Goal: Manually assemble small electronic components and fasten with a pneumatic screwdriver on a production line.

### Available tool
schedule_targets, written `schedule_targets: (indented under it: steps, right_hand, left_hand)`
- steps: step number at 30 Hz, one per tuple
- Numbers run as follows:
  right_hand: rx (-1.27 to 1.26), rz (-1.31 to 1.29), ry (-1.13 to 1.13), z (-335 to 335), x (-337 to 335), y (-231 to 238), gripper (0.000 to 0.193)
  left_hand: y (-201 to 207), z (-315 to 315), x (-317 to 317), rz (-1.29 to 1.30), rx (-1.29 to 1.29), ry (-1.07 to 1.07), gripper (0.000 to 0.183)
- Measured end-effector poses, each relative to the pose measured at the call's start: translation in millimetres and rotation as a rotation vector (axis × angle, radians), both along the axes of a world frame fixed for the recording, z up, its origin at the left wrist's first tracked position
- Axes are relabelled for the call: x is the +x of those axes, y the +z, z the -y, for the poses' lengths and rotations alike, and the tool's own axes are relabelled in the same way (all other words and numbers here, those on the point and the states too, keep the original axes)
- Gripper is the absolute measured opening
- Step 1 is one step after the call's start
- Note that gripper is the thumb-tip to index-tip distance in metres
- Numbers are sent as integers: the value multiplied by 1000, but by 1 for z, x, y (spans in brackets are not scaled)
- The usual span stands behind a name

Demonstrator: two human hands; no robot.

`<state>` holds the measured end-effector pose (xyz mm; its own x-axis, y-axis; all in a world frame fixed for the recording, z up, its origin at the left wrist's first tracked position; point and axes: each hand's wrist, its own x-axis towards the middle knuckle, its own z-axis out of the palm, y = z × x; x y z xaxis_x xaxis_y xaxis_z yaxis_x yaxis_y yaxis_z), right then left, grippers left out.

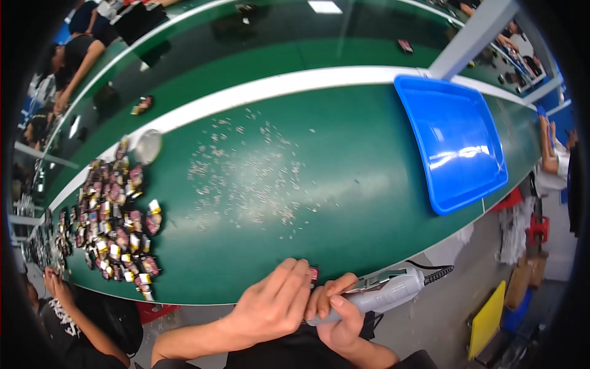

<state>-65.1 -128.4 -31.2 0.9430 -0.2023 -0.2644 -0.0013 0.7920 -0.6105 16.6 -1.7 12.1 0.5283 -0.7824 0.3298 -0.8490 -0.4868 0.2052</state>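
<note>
At the near edge of the green bench my left hand is closed, its fingertips pinched round a small pink and black part that mostly hides behind them. My right hand wraps round a light grey electric screwdriver with a metal lever on top and a cord leaving its right end. The tool's left end points at my left hand, and the hands almost touch. Its tip is hidden by my fingers. Farther left lies a heap of small black, pink and yellow parts.
Pale slivers lie scattered across the green bench. A round clear dish stands behind the heap. At the right sits a blue tray. A white rail divides off a belt beyond. Another person's hands are at far left.
</note>
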Motion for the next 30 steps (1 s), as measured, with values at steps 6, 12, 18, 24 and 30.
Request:
schedule_targets:
  steps: [6,12,18,24,30]
  right_hand:
    - [-66,17,-4,5,-6,-8,14]
    - [3,49,26,9,-13,-12,11]
    - [43,72,36,11,-11,-10,10]
    - [18,144,204,56,0,20,9]
    - [-257,433,63,75,54,56,17]
  left_hand:
    - [-25,4,2,77,-74,-92,21]
    - [-29,3,-2,110,-115,-114,19]
    - [-15,-1,1,43,4,-125,21]
    - [-9,-6,-4,-79,103,-122,31]
    - [-18,-8,-9,61,146,-119,29]
